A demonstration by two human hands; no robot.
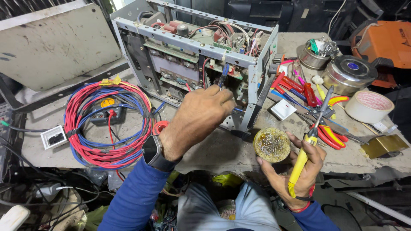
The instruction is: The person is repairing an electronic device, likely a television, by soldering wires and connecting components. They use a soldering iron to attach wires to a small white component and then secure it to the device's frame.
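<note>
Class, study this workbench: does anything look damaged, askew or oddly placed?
Yes. The metal chassis stands with its covers off, boards and wiring bare, where the left hand reaches in. The right hand grips both a yellow soldering iron and a round tin.

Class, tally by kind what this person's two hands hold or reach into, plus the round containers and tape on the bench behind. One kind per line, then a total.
Yellow-handled soldering irons: 1
Round flux tins: 1
Opened metal chassis: 1
Steel containers: 2
Tape rolls: 1
Total: 6
</note>
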